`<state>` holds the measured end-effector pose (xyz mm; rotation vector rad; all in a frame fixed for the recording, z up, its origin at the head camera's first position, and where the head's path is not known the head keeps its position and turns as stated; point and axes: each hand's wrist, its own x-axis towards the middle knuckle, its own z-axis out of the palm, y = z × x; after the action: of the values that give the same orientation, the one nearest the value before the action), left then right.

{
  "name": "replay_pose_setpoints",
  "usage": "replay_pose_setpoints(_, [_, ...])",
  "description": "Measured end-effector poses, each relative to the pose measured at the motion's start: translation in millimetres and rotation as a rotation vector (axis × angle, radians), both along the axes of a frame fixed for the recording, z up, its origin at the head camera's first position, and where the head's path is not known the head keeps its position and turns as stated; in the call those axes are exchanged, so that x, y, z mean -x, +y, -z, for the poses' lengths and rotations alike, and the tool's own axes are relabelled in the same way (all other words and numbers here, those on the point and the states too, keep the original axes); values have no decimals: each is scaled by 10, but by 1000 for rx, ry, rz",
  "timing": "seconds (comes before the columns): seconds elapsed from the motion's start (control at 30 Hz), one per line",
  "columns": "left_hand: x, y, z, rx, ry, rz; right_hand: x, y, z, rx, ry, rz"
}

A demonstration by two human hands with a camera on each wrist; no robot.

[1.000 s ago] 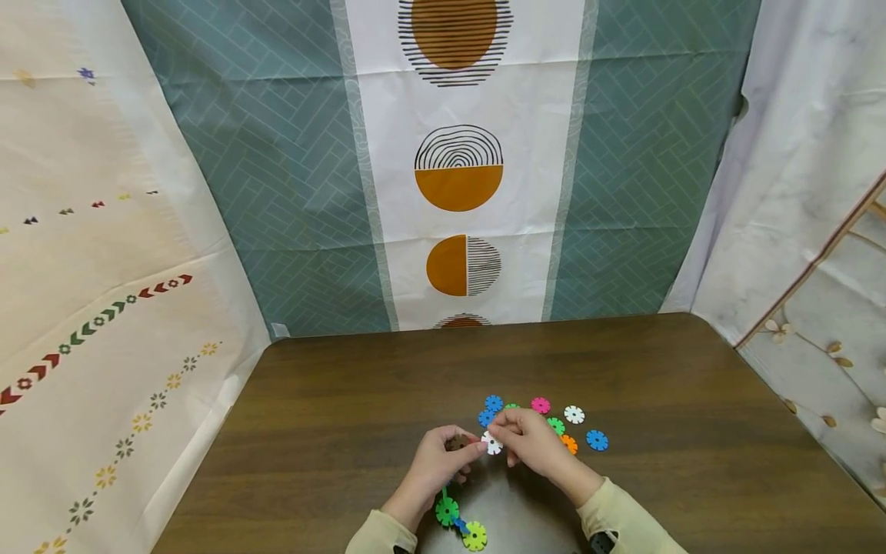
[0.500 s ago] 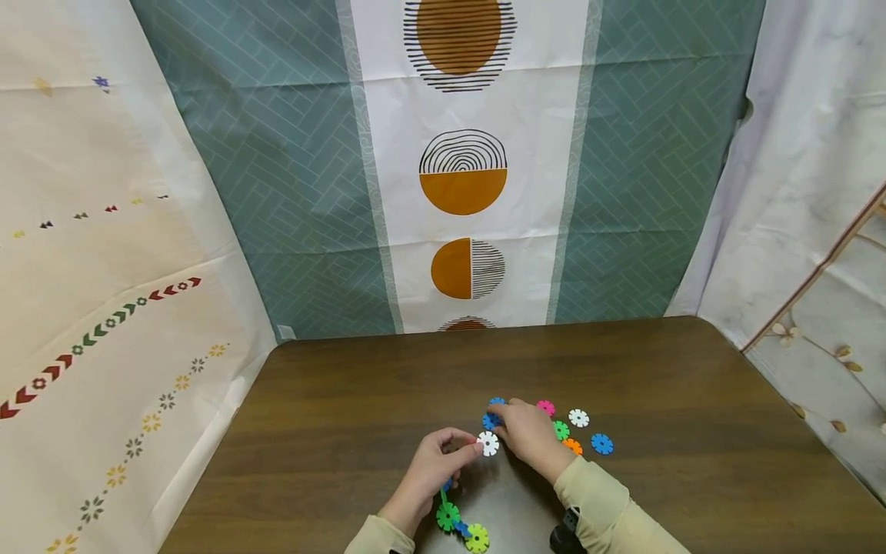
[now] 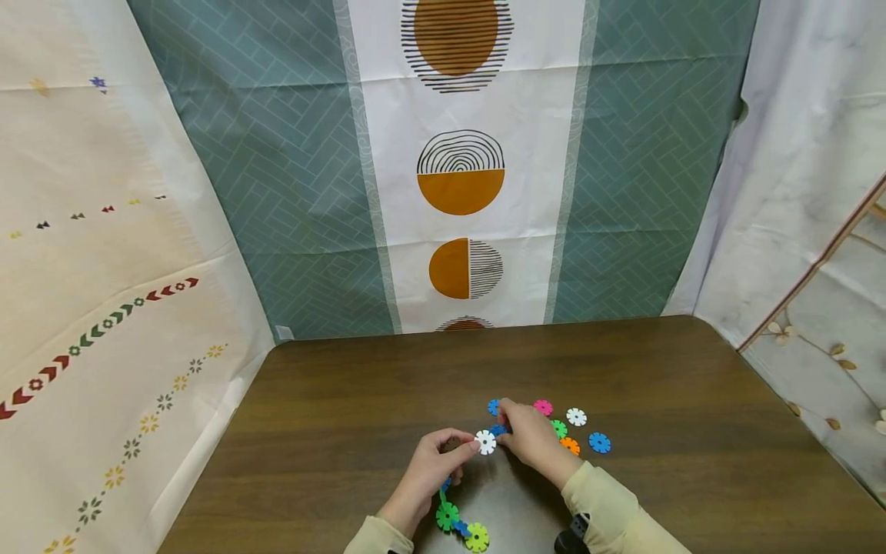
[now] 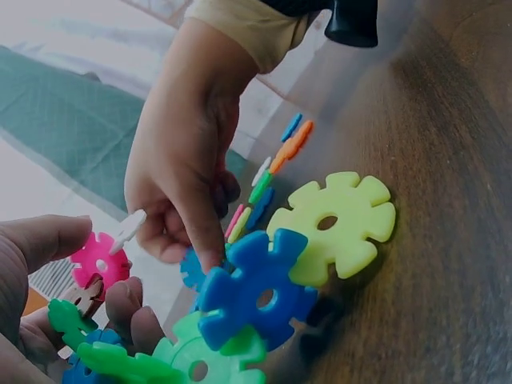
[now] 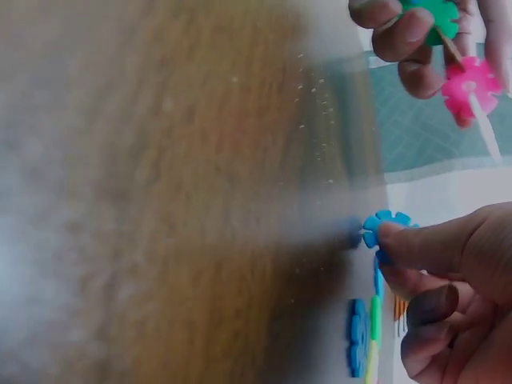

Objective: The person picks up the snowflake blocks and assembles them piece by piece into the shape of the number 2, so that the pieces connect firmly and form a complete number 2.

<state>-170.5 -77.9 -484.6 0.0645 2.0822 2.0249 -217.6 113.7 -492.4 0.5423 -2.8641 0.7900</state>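
Note:
My left hand (image 3: 431, 471) pinches a chain of joined plastic snowflake discs near its upper end. A white disc (image 3: 485, 442) stands out at that end, slotted into a pink disc (image 4: 98, 260); brown, green and blue discs follow below, partly hidden by the fingers. The chain hangs down to a green disc (image 3: 447, 516), a blue disc (image 4: 256, 296) and a yellow-green disc (image 3: 477, 538) by the table. Just right of the white disc, my right hand (image 3: 536, 440) pinches a loose blue disc (image 5: 373, 225) between thumb and fingers.
Loose discs lie on the brown table (image 3: 346, 408) around the right hand: blue (image 3: 494, 408), pink (image 3: 543, 408), white (image 3: 577, 417), green (image 3: 559, 428), orange (image 3: 571, 446) and another blue at far right. Patterned cloths (image 3: 311, 192) hang behind the table.
My right hand has left the white disc, reached to the blue discs and taken one, which has shifted slightly towards the white disc. The left hand keeps holding the chain almost in place.

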Motion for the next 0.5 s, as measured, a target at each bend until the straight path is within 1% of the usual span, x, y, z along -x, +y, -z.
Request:
replay_pose_setpoints(0.07, [5,-3,19,-4,6,-7,-18,37,-8,72,-41,4])
replay_pose_setpoints(0.17, [11,-6,28,2,11,-23,-52,101,-35,214,-102,-11])
replay_pose_setpoints(0.23, [-20,-4,-36,1,16,-28,-85,149,-70,307,-147,-31])
replay_pose_setpoints(0.27, [-22,-4,-43,-1,17,-30,-101,173,-85,344,-163,-42])
replay_pose_setpoints(0.33, [-27,-3,-49,-8,22,-31,-135,224,-117,384,-190,-63])
replay_pose_setpoints(0.4, [-30,-2,-47,-22,27,-31,-166,268,-138,396,-195,-78])
replay_pose_setpoints(0.47, [-1,-6,20,-32,25,-31,-193,303,-148,391,-196,-91])
replay_pose_setpoints(0.5, [-1,-7,24,-37,25,-30,-203,317,-151,387,-196,-100])
